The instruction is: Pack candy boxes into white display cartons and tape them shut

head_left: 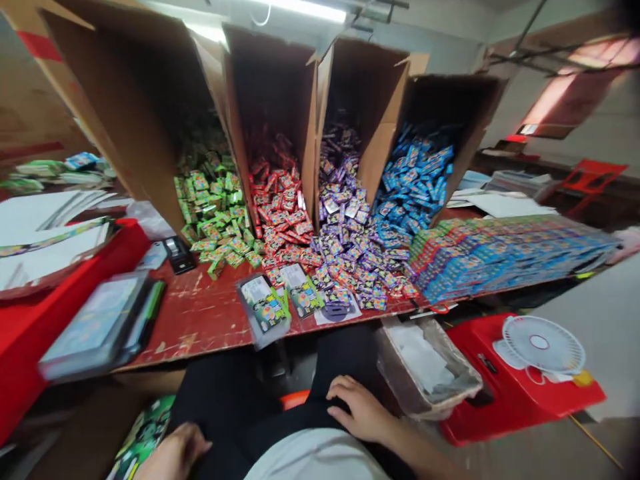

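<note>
My left hand (pixel 173 453) is low at the left by my thigh, blurred, its fingers curled in; whatever they may hold is hidden. Beside it is a green printed packet (pixel 145 433), partly covered by the hand. On my other thigh rests my right hand (pixel 361 408), fingers apart and holding nothing. In front of me on the red table (pixel 200 313) lie two flat printed packs, a left one (pixel 263 303) in a clear sleeve and a right one (pixel 303 291). Small green packets (pixel 215 213), red packets (pixel 285 213), purple packets (pixel 350 247) and blue packets (pixel 417 173) spill toward them.
Tall cardboard boxes (pixel 313 133) lie open toward me behind the packets. Stacked multicoloured packets (pixel 505 257) line the right side. A lined bin (pixel 425 367) stands by my right knee, beside a red stool (pixel 520 407) with a white fan (pixel 544 343). Plastic-wrapped stacks (pixel 95 327) lie left.
</note>
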Available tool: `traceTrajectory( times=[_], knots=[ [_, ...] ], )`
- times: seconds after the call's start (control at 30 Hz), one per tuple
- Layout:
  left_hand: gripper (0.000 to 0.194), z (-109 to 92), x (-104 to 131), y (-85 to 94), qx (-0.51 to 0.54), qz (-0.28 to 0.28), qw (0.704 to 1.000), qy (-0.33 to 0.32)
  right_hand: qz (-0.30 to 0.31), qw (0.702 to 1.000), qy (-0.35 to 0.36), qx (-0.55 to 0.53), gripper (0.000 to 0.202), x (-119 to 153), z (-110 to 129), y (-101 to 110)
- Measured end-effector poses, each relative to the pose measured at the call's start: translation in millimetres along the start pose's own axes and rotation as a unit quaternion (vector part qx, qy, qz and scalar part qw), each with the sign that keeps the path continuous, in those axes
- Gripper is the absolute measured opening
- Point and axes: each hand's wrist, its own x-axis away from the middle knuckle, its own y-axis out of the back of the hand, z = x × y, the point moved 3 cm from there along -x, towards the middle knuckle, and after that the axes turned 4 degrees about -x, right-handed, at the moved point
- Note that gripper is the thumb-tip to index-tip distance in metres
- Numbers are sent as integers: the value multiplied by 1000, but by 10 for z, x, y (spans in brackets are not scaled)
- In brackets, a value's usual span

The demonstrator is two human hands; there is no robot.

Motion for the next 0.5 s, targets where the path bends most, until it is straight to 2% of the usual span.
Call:
traceTrajectory(
  times=[0.07,0.1,0.17,0.27,0.33,0.4,0.5],
  knots=[
    [16,-86,-10,151,-34,-45,998,2,37,998,46,-4,13,-182,86,54],
    [15,-207,-24,240,-44,-82,996,-11,34,997,69,-18,11,-281,129,123],
    [26,-562,-122,408,-47,-160,984,-57,-17,991,111,-67,15,-524,223,334],
    [39,-1121,-489,530,-55,-217,966,-130,-83,978,156,-111,14,-1092,425,647],
    [49,-1327,-812,495,-70,-220,963,-137,-69,980,169,-74,12,-1638,616,744],
    [56,-1355,-1088,380,-90,-205,967,-120,-31,987,159,-11,16,-2263,810,767],
    [56,-1194,-1292,163,-117,-181,971,-102,1,990,132,55,20,-3095,982,820]
  ],
)
